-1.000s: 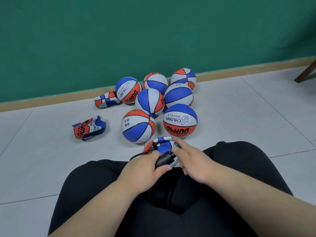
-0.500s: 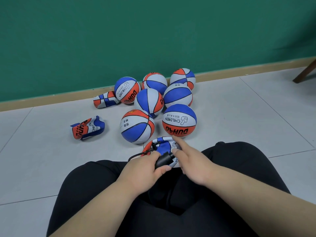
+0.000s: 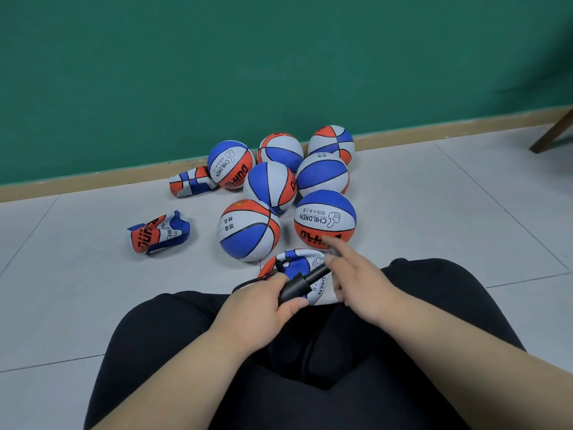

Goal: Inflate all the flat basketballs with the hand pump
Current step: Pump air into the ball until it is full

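My left hand (image 3: 257,305) grips the black barrel of the hand pump (image 3: 294,288) just in front of my knees. Its thin rod is drawn out toward my right hand (image 3: 356,287), whose lower fingers curl at the rod's end while the index finger sticks out, blurred. A black hose loops from the pump to a flat basketball (image 3: 297,262) lying on the floor between my knees. Two more flat basketballs lie crumpled: one at the left (image 3: 158,232), one by the wall (image 3: 192,181). Several round blue, white and orange balls (image 3: 248,231) cluster behind.
Grey floor tiles (image 3: 434,212) stretch out on both sides of the balls. A green wall with a tan skirting board (image 3: 93,181) closes the back. A brown furniture leg (image 3: 552,135) stands at the far right. My black-trousered legs (image 3: 310,367) fill the foreground.
My right hand has drawn back to the right and the pump's rod now shows pulled out of the barrel. My left hand has kept its grip in place.
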